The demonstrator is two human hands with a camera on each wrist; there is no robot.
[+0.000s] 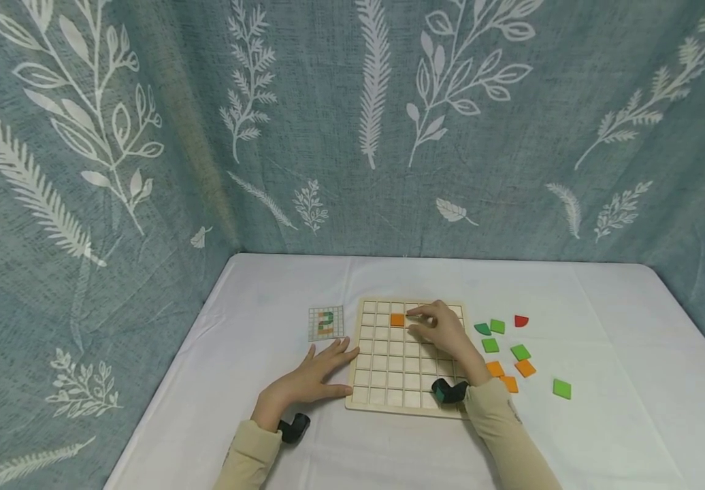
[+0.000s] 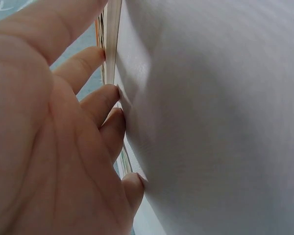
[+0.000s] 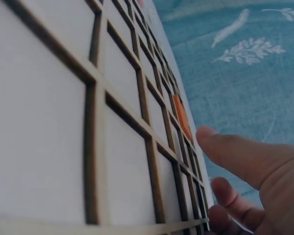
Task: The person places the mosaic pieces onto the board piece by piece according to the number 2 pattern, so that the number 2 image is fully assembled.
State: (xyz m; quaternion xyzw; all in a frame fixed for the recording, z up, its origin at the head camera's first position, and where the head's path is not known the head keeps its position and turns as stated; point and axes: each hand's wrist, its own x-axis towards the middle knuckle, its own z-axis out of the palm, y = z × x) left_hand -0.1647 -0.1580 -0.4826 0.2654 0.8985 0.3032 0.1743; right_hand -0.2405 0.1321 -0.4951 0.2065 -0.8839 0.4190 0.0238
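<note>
A wooden grid board (image 1: pixel 379 396) lies flat on the white table, with one orange square tile (image 1: pixel 397 320) in a cell of its upper part. My right hand (image 1: pixel 441 331) hovers over the board just right of that tile, thumb and index finger apart. In the right wrist view the thumb (image 3: pixel 230 152) reaches toward the orange tile (image 3: pixel 183 117), and nothing shows between the fingers. Spread on the table, my left hand (image 1: pixel 312 378) touches the board's left edge with thumb and fingertips. The left wrist view shows its palm (image 2: pixel 54 132) beside the board's side (image 2: pixel 112 34).
Right of the board lie several green square tiles (image 1: pixel 520 352), several orange ones (image 1: pixel 525 368), a dark green quarter-round piece (image 1: pixel 483 329) and a red one (image 1: pixel 521 320). A small gridded pattern card (image 1: pixel 326 323) is at the board's upper left. A leafy blue-green curtain (image 1: pixel 340 136) hangs behind.
</note>
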